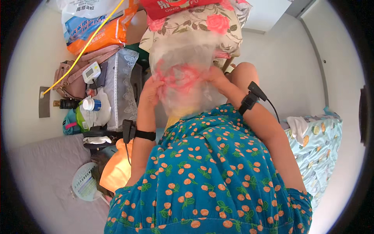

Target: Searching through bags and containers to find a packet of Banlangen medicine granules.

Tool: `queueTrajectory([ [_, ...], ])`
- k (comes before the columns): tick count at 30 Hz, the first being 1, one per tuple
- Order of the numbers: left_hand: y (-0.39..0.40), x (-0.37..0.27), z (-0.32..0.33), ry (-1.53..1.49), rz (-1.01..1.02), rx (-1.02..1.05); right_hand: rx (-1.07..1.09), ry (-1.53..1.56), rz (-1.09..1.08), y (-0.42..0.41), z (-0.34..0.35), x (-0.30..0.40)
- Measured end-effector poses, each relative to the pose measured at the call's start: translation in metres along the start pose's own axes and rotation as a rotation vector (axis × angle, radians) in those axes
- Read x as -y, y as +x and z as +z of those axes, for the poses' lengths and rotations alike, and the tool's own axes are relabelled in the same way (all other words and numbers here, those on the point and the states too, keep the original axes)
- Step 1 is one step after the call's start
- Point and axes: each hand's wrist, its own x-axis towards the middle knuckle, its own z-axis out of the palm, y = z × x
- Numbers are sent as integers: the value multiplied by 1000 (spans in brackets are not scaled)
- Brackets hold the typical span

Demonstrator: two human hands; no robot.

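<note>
Held up over my lap is a translucent plastic bag (pixel 187 49) with blurred pink-red markings or contents around its middle. My left hand (pixel 152 90) grips its left edge with curled fingers. On the opposite edge, my right hand (pixel 216 77) also has hold of the bag, its fingertips partly blurred by motion. Behind the lower part of the plastic a yellow patch shows through; I cannot tell what it is. Whether the pink-red shapes are printed or inside cannot be made out.
Beyond the bag lies a rose-patterned fabric bundle (pixel 198 20) under a red bag (pixel 175 7). To the left are a blood pressure monitor (pixel 91 72), a white bottle (pixel 92 104), a pink handbag (pixel 68 77) and a hand fan (pixel 84 182). A yellow cable (pixel 83 50) crosses the upper left.
</note>
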Motion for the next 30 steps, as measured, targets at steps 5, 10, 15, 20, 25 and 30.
queueTrajectory([
  [5, 3, -6, -29, 164, -21, -281, -143, 578, -27, -30, -25, 40],
  [10, 2, -16, -7, 317, 110, -460, -385, 410, -142, -57, -40, 67],
  [15, -6, -24, 21, 206, 275, -269, -142, 232, -219, -78, -64, 67],
  [20, -13, -28, 61, 532, 386, 11, -486, -368, -458, -97, -55, 80],
  [25, -11, -18, 57, 1011, 286, -33, -572, -894, -482, -107, -65, 85],
  [30, -11, -24, 60, 1543, 336, -281, -763, -1075, -824, -120, -67, 112],
])
